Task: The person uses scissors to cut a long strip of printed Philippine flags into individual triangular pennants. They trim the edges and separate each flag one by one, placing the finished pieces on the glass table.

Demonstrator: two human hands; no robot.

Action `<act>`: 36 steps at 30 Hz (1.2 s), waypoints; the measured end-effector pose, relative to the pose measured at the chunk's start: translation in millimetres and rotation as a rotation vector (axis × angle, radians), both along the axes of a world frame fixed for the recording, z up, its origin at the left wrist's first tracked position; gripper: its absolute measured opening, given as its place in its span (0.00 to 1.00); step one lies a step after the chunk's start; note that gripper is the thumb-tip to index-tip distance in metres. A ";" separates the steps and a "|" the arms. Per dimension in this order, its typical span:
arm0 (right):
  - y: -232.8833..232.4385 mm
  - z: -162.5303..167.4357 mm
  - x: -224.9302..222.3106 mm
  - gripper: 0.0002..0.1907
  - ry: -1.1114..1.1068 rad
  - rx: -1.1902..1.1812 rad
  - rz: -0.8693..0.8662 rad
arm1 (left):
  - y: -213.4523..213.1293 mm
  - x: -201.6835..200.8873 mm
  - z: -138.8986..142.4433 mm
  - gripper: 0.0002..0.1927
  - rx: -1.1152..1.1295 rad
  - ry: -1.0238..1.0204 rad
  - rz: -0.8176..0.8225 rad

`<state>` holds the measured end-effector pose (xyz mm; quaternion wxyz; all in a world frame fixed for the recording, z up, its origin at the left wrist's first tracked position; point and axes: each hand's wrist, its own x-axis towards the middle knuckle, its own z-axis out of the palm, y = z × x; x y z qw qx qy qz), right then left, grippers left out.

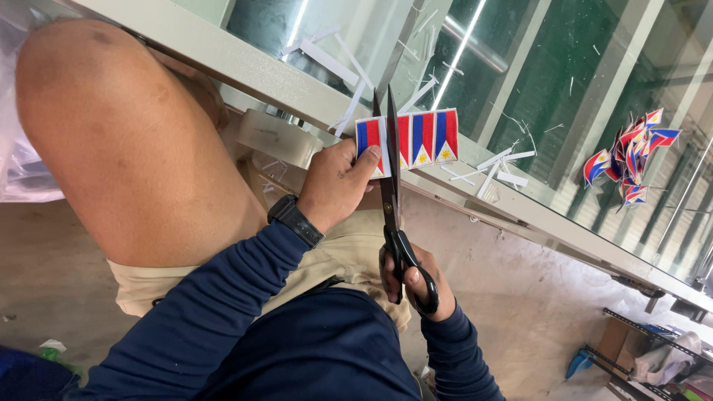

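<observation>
Cut flag patches (631, 160) and white scraps (496, 167) litter the glass table (564, 89).

- Glass-topped table (564, 82), pale metal frame; reflections of ceiling lights in the glass.
- Pile of cut flag patches (631, 160), red, blue and white, on the glass near right edge.
- White offcut strips (497, 167) scattered over the glass; longer white strips (330, 63) farther back.
- Tape roll (278, 137) below table edge, beside raised knee.
- Clear plastic bag (18, 160) at far left.
- Concrete floor (512, 297), dusty; clutter at lower right, indistinct.
</observation>
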<state>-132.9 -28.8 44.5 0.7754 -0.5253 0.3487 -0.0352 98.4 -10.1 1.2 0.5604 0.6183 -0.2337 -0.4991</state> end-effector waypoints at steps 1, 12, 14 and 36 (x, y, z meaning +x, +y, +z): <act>-0.4 -1.0 -0.5 0.39 -0.004 0.003 -0.001 | 0.0 0.2 -0.3 0.18 0.004 0.000 -0.007; 0.3 -7.9 -8.5 0.34 0.013 0.036 -0.021 | 0.1 -0.6 1.9 0.18 0.016 -0.005 -0.007; -1.0 -8.4 -11.0 0.33 0.028 0.038 -0.026 | -0.5 0.2 2.7 0.17 0.007 -0.005 0.000; -9.1 60.3 16.2 0.49 0.020 -0.299 0.161 | 0.0 31.7 77.5 0.12 -0.349 0.054 0.161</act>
